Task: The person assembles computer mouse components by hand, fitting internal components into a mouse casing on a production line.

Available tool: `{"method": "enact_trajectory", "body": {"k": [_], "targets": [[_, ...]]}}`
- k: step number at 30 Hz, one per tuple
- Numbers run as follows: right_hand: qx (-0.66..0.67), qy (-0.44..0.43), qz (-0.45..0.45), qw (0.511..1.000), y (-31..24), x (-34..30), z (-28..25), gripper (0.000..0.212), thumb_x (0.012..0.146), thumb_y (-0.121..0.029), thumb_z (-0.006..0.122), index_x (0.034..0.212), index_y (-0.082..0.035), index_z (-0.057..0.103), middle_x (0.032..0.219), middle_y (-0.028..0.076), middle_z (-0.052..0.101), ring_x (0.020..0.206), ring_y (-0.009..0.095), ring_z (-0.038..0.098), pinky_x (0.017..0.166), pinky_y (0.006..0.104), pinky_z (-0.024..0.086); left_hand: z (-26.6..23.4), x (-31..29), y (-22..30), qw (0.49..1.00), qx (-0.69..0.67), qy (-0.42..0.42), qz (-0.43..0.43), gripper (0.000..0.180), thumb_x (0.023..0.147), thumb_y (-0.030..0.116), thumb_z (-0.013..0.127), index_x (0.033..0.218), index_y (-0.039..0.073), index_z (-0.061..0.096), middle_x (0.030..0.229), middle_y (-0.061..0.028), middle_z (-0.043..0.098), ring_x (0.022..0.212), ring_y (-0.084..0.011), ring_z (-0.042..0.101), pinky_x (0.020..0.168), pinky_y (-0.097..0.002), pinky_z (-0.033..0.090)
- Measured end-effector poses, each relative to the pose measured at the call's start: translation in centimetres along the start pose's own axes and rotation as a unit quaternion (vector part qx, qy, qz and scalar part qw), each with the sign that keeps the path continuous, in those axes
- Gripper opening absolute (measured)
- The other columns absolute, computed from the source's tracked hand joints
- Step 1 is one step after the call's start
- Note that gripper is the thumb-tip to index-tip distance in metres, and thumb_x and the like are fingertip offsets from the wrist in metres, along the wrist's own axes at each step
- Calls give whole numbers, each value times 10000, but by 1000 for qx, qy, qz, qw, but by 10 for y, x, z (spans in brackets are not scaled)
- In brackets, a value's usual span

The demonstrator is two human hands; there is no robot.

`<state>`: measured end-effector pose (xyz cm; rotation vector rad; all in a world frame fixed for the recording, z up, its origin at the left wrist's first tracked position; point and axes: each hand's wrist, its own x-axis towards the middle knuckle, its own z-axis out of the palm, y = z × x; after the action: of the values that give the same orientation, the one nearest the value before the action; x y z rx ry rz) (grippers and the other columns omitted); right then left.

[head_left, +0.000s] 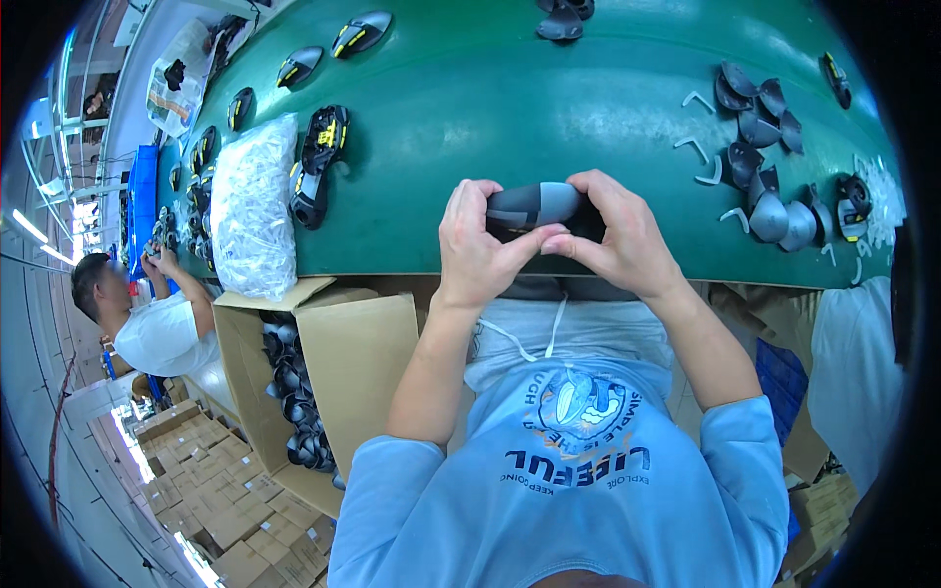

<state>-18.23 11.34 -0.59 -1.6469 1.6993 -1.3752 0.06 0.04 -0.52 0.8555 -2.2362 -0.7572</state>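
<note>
A black and grey rounded piece, shaped like a computer mouse (534, 203), is held up over the near edge of the green table. My left hand (480, 240) closes on its left end. My right hand (619, 230) grips its right end, and both thumbs meet along its near side. The piece's underside is mostly hidden by my fingers. Nearest to my left hand on the table lies a long black part with yellow pieces (320, 162). To the right of my right hand are several dark curved shells (768, 216) and thin white bent strips (708, 171).
A clear plastic bag of small parts (257, 211) lies at the table's left. Below it stands an open carton (358, 363) with dark shells (294, 397). Several mouse-shaped pieces (361, 34) line the far left. Another person (162, 323) works at left; a pale sleeve (855, 363) shows at right.
</note>
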Motion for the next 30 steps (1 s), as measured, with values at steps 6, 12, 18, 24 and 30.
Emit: {"method": "enact_trajectory", "body": {"k": [6,12,18,24,30], "targets": [[11,98,-11,995,10,21,-6,668,866,-349,845,1374,3,594,1224,197,671,1043,357,676,916,425,547,-25,70,-20,988,-94,-34,-114,499,749,316,965,995,16,652,838,1,642,731,-89,548,652,-273,465],[-138,77,-35,987,51,94,-47,393,930,-271,764,1250,-56,691,1250,132,690,1088,351,665,959,438,535,-28,255,-96,979,-38,-37,-197,884,788,704,813,1135,-102,710,983,-150,740,905,-188,691,797,-309,547],[-234,91,-13,968,77,148,-35,280,916,-245,762,1158,-106,734,1131,87,715,1026,338,652,925,443,540,-7,333,-161,927,326,-84,-164,753,916,589,715,1262,-77,675,1201,-242,718,1105,-393,677,1000,-468,526],[-266,45,22,963,83,170,-33,201,927,-243,754,1055,-88,759,1023,87,727,964,324,641,868,412,541,59,325,-79,847,395,-126,333,713,833,217,759,1503,344,550,1673,-122,373,1480,-429,385,1186,-544,384],[160,133,118,971,47,116,-50,214,1049,-212,661,1093,-8,711,933,30,690,882,114,614,780,280,499,76,334,-54,852,358,-259,280,725,752,247,832,1433,229,584,1519,-98,541,1368,-412,493,1202,-539,391]]}}
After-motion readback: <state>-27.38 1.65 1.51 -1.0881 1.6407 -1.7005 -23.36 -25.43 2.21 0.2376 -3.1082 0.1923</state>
